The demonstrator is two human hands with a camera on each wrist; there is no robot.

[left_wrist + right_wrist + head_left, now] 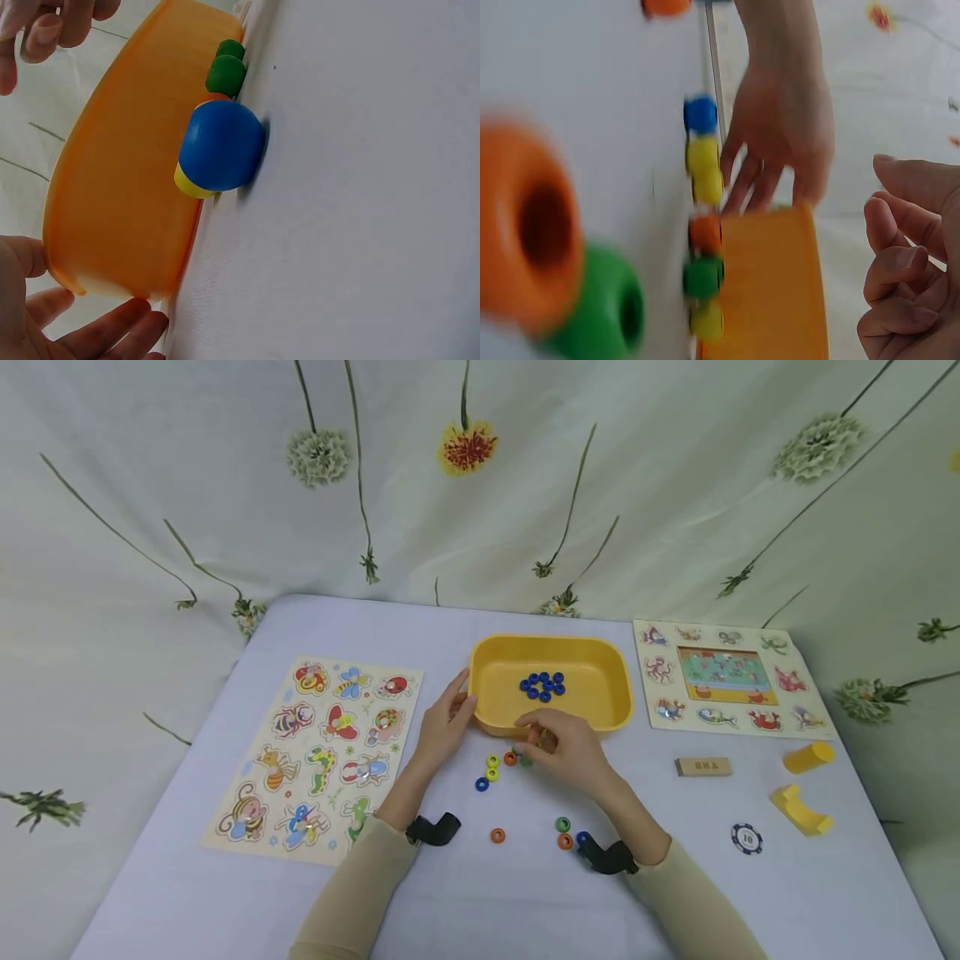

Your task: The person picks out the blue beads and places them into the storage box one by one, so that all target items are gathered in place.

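Observation:
My left hand (442, 727) touches the left end of a yellow plastic tub (551, 729), its thumb near the front corner and its fingers extended along the wall. Several blue beads (545, 697) lie grouped inside the tub. Over the tub's front rim is my right hand (566, 750), its fingers loosely bent. Nothing shows between its thumb and fingertips (907, 259) in the right wrist view. Just in front of the tub lie yellow beads (492, 774), a blue bead (482, 784), an orange bead (511, 759) and green beads (703, 277), partly hidden by the right hand in the head view.
Nearer me lie orange beads (498, 836), a green bead (562, 824) and a blue bead (582, 837). An insect puzzle board (315, 768) is at left, a sea-animal board (735, 681) at back right. A wooden block (703, 767), yellow blocks (808, 757) and a chip (747, 838) lie right.

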